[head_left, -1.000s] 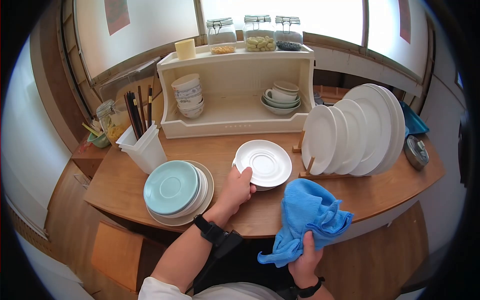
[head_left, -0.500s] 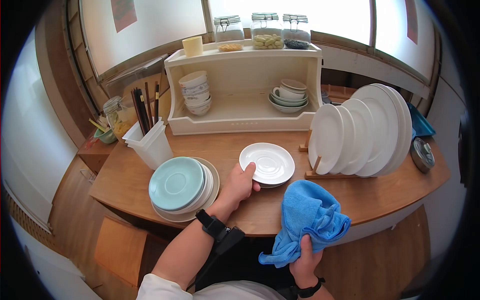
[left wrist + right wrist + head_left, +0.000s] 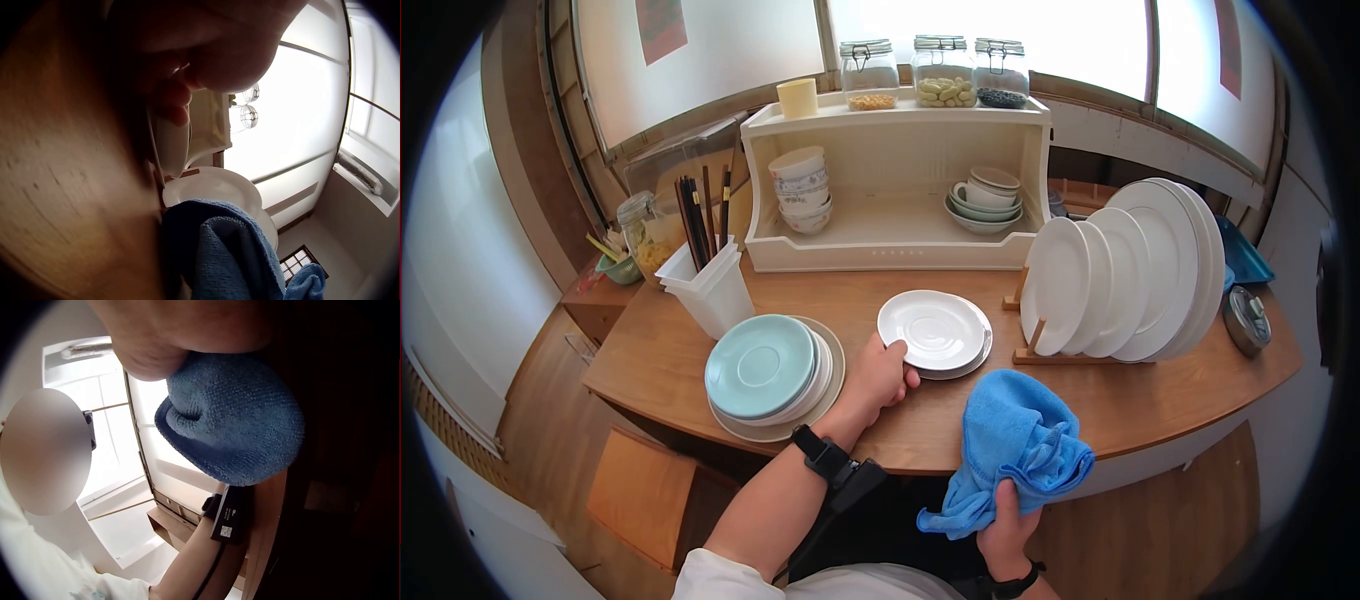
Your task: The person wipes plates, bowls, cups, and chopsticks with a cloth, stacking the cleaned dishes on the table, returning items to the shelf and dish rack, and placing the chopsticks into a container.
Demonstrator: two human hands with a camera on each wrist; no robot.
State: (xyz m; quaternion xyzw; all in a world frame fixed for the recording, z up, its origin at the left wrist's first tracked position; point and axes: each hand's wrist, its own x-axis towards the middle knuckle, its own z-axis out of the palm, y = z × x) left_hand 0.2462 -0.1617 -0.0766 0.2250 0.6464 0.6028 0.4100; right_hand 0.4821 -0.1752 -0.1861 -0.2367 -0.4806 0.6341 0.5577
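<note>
My left hand (image 3: pixel 878 375) pinches the near-left rim of a white saucer (image 3: pixel 930 328), thumb on top and fingers curled beneath. This saucer lies over a second white saucer (image 3: pixel 972 368), whose right and near edges show on the table. In the left wrist view the fingers (image 3: pixel 172 103) sit at the saucer's edge (image 3: pixel 172 144). My right hand (image 3: pixel 1008 530) grips a bunched blue cloth (image 3: pixel 1020 435) in front of the table's near edge. Left of my left hand, a pale green saucer (image 3: pixel 760 367) tops a stack of white plates on a beige plate (image 3: pixel 832 390).
White plates (image 3: pixel 1055 285) stand upright in a wooden rack (image 3: pixel 1035 350) at right. Behind is a cream shelf (image 3: pixel 900 258) with bowls (image 3: pixel 803 190) and a cup, and glass jars (image 3: pixel 945 75) on top. A white holder (image 3: pixel 715 300) with chopsticks stands left. A metal lid (image 3: pixel 1248 320) lies far right.
The upper saucer has shifted left relative to the lower one, baring more of the lower saucer's right edge. My right hand keeps its grip on the cloth. The head view has turned slightly left.
</note>
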